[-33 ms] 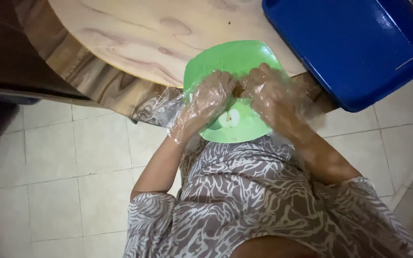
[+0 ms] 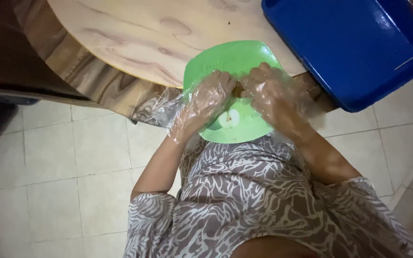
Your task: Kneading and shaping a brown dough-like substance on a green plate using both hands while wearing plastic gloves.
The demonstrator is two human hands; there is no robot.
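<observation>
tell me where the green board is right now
In the head view the green board lies at the near edge of the wooden table, under the left hand and right hand, just left of the blue tray.

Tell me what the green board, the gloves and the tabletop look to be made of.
Green board: likely plastic, uniform bright colour, smooth matte face. Gloves on left hand and right hand: thin clear plastic film, crinkled and glossy. Tabletop: wood or wood-look laminate, grain and knots visible.

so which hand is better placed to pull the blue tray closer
Right. The right hand rests on the green board on the side next to the blue tray; the left hand lies farther away.
</observation>
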